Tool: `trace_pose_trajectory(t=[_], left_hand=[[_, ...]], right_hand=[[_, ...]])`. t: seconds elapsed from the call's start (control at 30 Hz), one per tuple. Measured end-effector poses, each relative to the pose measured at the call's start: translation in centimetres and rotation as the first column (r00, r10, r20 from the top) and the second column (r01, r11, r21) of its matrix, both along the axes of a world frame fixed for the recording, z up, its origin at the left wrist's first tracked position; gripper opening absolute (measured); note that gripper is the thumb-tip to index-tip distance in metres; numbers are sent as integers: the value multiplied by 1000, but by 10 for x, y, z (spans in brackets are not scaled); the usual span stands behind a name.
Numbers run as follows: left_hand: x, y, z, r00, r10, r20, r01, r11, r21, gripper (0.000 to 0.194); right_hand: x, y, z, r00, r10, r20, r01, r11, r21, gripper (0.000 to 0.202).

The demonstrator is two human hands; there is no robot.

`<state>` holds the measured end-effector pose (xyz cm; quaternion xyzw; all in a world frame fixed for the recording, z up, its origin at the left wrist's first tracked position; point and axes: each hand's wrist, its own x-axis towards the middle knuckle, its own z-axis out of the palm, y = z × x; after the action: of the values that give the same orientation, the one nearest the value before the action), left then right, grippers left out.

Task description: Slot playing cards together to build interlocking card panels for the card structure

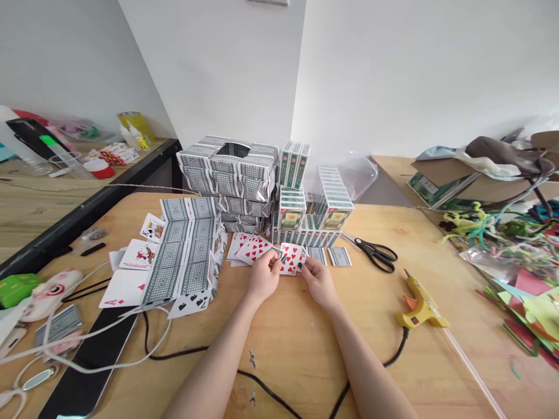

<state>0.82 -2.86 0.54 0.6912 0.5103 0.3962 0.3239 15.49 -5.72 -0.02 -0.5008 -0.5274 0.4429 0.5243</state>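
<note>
Near the middle of the table, my left hand point(265, 274) and my right hand point(318, 280) pinch opposite sides of some playing cards point(291, 259). A nine of hearts faces up among them. Loose red-suited cards point(251, 249) lie fanned just behind my left hand. Beyond my right hand, two small patterned card pieces point(339, 256) lie back up. A folded panel made of cards point(181, 250) stands to the left, and behind it is a boxy structure covered in card backs point(236, 174) with an opening on top. Stacked card boxes point(292, 219) stand directly behind the held cards.
Black-handled scissors point(378, 254) and a yellow glue gun point(419, 308) with a black cable point(395, 355) lie at right. Colourful scraps point(530, 297) cover the far right. White cables point(105, 334) and a black flat object point(94, 361) are at left.
</note>
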Motion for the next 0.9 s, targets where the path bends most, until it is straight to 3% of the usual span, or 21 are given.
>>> trace_pose_trajectory(t=[0.2,0.43,0.53,0.73,0.9], left_hand=[[2,-4,3,995,-38,-94,47,995,93,15],[9,-15,6,980,-33,-194,87,957,276,15],[10,-16,5,982,29,-188,36,942,334,15],[7,-14,2,984,83,-159,-27,944,328,15],[8,-15,3,990,59,-130,-15,948,319,16]], right_hand=[[0,-2,-8,973,-140,182,139,990,17,27],[-8,-7,-5,928,-256,271,255,966,38,24],[-12,-9,-3,950,-244,195,244,969,25,25],[-15,-10,5,991,-97,-92,97,995,-14,30],[-14,-10,5,986,-157,-64,156,988,-15,27]])
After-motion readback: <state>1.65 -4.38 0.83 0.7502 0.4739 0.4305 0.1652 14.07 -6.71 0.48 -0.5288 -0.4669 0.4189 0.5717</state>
